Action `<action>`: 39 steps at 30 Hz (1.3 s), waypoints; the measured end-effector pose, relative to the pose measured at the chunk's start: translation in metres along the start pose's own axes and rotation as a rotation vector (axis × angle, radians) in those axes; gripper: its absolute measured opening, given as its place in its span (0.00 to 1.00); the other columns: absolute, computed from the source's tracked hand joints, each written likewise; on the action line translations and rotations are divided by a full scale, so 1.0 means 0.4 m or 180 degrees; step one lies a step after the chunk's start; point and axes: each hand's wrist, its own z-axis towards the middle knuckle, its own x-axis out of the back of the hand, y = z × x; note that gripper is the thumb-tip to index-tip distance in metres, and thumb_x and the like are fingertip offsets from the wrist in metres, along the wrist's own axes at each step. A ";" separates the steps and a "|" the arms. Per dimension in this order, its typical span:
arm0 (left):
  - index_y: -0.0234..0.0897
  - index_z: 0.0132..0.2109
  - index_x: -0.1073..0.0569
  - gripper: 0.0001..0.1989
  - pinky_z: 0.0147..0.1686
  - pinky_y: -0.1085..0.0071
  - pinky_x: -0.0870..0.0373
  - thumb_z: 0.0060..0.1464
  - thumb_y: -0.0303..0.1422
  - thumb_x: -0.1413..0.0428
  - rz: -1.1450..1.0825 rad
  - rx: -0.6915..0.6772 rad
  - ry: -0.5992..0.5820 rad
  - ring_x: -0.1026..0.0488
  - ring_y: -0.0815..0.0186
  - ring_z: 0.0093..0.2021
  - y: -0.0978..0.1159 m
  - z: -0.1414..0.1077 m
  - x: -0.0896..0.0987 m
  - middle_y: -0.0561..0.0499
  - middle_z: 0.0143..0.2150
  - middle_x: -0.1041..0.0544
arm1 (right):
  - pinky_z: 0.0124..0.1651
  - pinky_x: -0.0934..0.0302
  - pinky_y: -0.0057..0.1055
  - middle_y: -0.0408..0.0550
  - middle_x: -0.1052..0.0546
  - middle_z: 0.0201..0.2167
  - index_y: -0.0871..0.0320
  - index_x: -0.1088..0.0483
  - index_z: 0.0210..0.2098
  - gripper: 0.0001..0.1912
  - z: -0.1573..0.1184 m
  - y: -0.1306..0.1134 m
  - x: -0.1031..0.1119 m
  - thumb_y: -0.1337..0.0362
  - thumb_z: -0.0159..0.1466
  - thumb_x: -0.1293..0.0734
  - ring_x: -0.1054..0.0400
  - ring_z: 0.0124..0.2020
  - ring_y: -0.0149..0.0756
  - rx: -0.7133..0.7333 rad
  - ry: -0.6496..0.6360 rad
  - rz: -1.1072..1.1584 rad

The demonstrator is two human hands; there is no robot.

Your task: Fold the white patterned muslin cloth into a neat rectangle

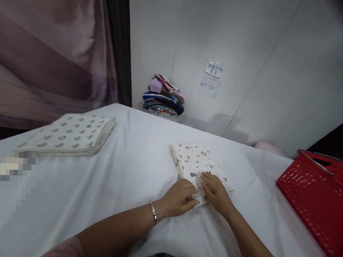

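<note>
A small folded cloth (191, 156), cream with a scattered brown and grey print, lies in front of me on the white sheet. My left hand (181, 197), with a silver bracelet at the wrist, is closed at its near left corner; the fingers curl over the edge and the thumb is below. My right hand (216, 193) rests on top of the near part, fingers extended over the print. The two hands almost meet there. To the left lies a larger folded cloth (71, 133), white with a grey mushroom-like pattern, touched by neither hand.
A white sheet (136, 149) covers the work surface. At the right edge stands a red plastic basket (313, 191) with a metal handle. Folded fabrics (164, 96) are stacked against the wall behind. Paper labels (210, 84) hang on the wall, and a purplish curtain (55, 51) hangs at left.
</note>
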 end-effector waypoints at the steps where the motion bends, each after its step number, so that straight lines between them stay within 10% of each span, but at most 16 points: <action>1: 0.38 0.43 0.31 0.09 0.46 0.64 0.39 0.57 0.36 0.50 -0.0041 0.0085 0.0149 0.33 0.64 0.42 -0.005 0.001 0.004 0.49 0.39 0.27 | 0.55 0.45 0.48 0.52 0.27 0.48 0.55 0.30 0.46 0.15 0.016 -0.015 -0.005 0.62 0.64 0.43 0.36 0.51 0.42 0.0104 0.0141 0.0148; 15: 0.37 0.31 0.28 0.07 0.37 0.69 0.35 0.51 0.25 0.50 0.0213 0.0752 0.0313 0.34 0.65 0.39 -0.058 -0.006 0.008 0.49 0.36 0.30 | 0.32 0.47 0.29 0.46 0.27 0.28 0.56 0.30 0.31 0.07 0.218 -0.115 -0.113 0.62 0.59 0.38 0.35 0.29 0.35 -0.0633 -0.0377 -0.0203; 39: 0.36 0.31 0.28 0.06 0.33 0.74 0.38 0.49 0.25 0.50 -0.0011 0.0629 0.0071 0.31 0.67 0.33 -0.061 -0.008 0.003 0.52 0.31 0.25 | 0.28 0.53 0.25 0.41 0.29 0.25 0.57 0.34 0.33 0.06 0.247 -0.131 -0.129 0.62 0.56 0.36 0.38 0.26 0.30 -0.0876 -0.0779 -0.0463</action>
